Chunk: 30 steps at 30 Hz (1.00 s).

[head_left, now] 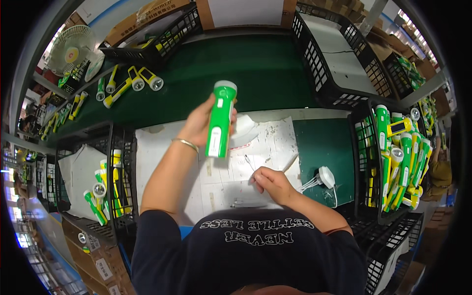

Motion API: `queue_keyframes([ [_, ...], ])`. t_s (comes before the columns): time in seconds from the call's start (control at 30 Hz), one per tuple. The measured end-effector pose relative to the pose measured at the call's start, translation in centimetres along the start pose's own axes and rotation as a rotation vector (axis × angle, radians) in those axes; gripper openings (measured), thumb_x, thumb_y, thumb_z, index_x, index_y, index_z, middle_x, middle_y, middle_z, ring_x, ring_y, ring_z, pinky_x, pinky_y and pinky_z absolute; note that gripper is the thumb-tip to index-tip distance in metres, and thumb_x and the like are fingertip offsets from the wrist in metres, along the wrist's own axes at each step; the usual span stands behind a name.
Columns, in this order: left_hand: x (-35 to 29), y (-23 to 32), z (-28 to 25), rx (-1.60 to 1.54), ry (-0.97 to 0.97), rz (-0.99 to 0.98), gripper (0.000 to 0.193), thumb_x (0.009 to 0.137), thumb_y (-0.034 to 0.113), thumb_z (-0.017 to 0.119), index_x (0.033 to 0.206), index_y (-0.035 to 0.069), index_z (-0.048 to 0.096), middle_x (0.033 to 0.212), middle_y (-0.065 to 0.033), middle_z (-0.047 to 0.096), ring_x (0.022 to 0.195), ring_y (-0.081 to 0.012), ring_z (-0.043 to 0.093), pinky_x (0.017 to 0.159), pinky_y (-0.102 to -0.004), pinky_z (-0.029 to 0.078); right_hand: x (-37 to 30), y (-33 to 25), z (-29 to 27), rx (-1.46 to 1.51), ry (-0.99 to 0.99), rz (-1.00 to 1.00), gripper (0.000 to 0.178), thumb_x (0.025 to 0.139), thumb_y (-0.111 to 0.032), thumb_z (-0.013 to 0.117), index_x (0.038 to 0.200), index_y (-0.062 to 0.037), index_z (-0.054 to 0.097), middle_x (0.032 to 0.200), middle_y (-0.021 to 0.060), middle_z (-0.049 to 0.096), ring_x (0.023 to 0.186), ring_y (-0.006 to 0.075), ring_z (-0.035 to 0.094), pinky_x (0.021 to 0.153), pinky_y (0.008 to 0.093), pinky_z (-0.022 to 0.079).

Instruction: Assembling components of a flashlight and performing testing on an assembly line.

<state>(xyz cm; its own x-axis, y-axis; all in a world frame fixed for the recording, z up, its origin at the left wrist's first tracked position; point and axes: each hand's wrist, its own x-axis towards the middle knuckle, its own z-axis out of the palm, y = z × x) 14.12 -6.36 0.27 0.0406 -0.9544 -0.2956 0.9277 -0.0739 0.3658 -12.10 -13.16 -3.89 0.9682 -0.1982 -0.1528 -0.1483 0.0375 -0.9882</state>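
Upright above the worktable, a green flashlight [220, 118] with a white head rim and a white switch is gripped in my left hand [200, 120]. The fingers wrap round it from behind. My right hand [273, 184] is closed in a pinch just above the white work sheet [216, 187], lower and to the right of the flashlight. A thin cable end [249, 161] sticks out from its fingertips. White cables run from beside this hand to a round white plug hub [325, 177] on the green surface. A blurred white object [244, 128] lies partly behind the flashlight.
Black crates of green and yellow flashlights stand right [404, 157] and left [109, 187]. Several flashlights [132, 81] lie on the green belt [236, 59] at far left. Another black crate [339, 64] lined with grey sheet stands far right. A fan [72, 51] stands back left.
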Motion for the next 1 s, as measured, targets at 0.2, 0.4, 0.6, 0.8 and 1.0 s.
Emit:
queue_keyframes([
  [0.2,-2.1,-8.6,-0.9,0.167,0.164,0.134,0.039,0.092,0.04,0.045,0.107,0.004,0.05,0.087,-0.0078,0.056,0.073,-0.0158,0.056,0.055,-0.0286,0.049,-2.5,-0.2,0.3,0.003,0.05,-0.023,0.025,0.094,-0.023,0.044,0.088,-0.001,0.055,0.063,-0.0006,0.048,0.059,0.0059,0.043,0.057,0.0219,0.038],
  [0.4,-2.6,-11.8,0.6,0.139,0.176,0.263,0.044,0.093,0.04,0.044,0.115,0.002,0.049,0.088,-0.0068,0.055,0.071,-0.013,0.054,0.056,-0.0268,0.049,-4.6,0.1,0.9,-0.003,0.056,-0.028,0.025,0.094,-0.022,0.044,0.087,-0.0009,0.054,0.062,-0.0004,0.048,0.06,0.0061,0.043,0.058,0.0219,0.037],
  [0.6,-2.9,-12.3,0.5,0.224,0.202,0.25,0.041,0.092,0.041,0.046,0.101,0.002,0.052,0.078,-0.0075,0.055,0.06,-0.0171,0.054,0.053,-0.0275,0.047,-4.8,0.2,0.9,-0.068,0.11,-0.046,0.024,0.094,-0.023,0.044,0.087,-0.0018,0.053,0.063,0.0012,0.05,0.06,0.0083,0.046,0.059,0.0235,0.039],
  [0.8,-3.2,-13.2,1.2,0.23,0.225,0.278,0.041,0.092,0.042,0.046,0.099,0.002,0.051,0.077,-0.0095,0.054,0.059,-0.0195,0.055,0.051,-0.0292,0.047,-4.5,-1.0,0.2,-0.334,0.161,-0.013,0.026,0.091,-0.026,0.05,0.089,-0.001,0.055,0.069,0.0051,0.059,0.064,0.0119,0.054,0.061,0.026,0.043],
  [1.0,-2.7,-16.2,0.7,0.271,0.206,0.172,0.041,0.094,0.039,0.042,0.108,0.001,0.048,0.086,-0.0109,0.057,0.069,-0.0171,0.057,0.062,-0.0277,0.05,-3.7,1.2,2.6,0.52,-0.014,0.314,0.03,0.088,-0.035,0.058,0.089,-0.0045,0.056,0.065,-0.0034,0.051,0.043,0.0037,0.036,0.039,0.02,0.025],
])
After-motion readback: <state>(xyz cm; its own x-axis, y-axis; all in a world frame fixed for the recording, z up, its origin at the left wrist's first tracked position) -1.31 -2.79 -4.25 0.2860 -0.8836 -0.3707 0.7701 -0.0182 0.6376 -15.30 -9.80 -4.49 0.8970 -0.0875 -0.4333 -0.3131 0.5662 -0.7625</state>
